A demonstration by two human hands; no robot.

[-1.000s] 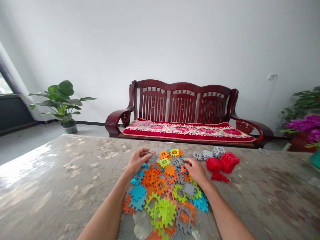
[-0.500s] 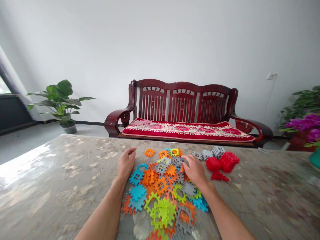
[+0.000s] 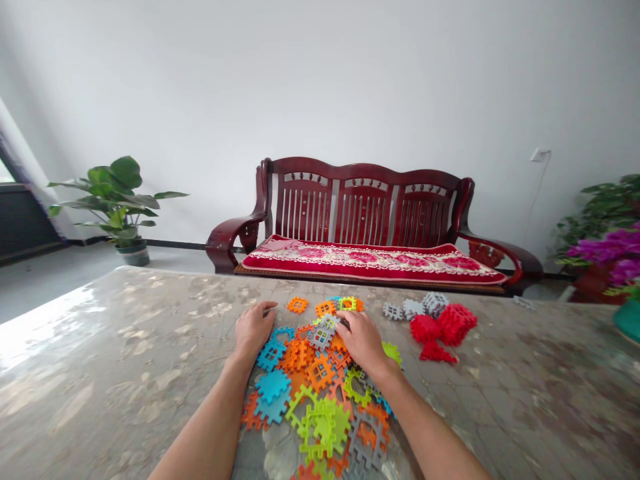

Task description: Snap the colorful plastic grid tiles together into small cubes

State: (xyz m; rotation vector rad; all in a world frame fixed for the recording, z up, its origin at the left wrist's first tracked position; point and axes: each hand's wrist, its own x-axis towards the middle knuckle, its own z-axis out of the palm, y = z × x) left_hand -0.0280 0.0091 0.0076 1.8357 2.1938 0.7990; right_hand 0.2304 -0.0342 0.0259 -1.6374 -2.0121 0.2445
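Note:
A heap of flat plastic interlocking tiles with notched edges, in orange, blue, lime green and grey, spreads between my forearms. My right hand point(image 3: 361, 339) is over the upper right of the heap, its thumb and finger closing at a grey interlocking tile point(image 3: 345, 321) mostly hidden by the hand. Beside those fingertips lies a grey window tile point(image 3: 323, 335). My left hand point(image 3: 254, 328) rests on the table at the heap's left edge, fingers loosely stretched and holding nothing visible. Closest to it are a blue tile point(image 3: 271, 355) and a lone orange tile point(image 3: 297, 305).
Right of the heap, red tiles point(image 3: 456, 324) are grouped together, with grey tiles point(image 3: 435, 304) behind them. A patterned cover lies on the table point(image 3: 165, 373). Beyond it stands a wooden bench point(image 3: 365, 207). Purple flowers point(image 3: 607, 248) are at the right edge, a potted plant point(image 3: 120, 200) at left.
My right hand has moved left over the heap, covering grey tiles and uncovering a lime green one at the right. My left hand has shifted slightly, its fingers flatter and pointing right.

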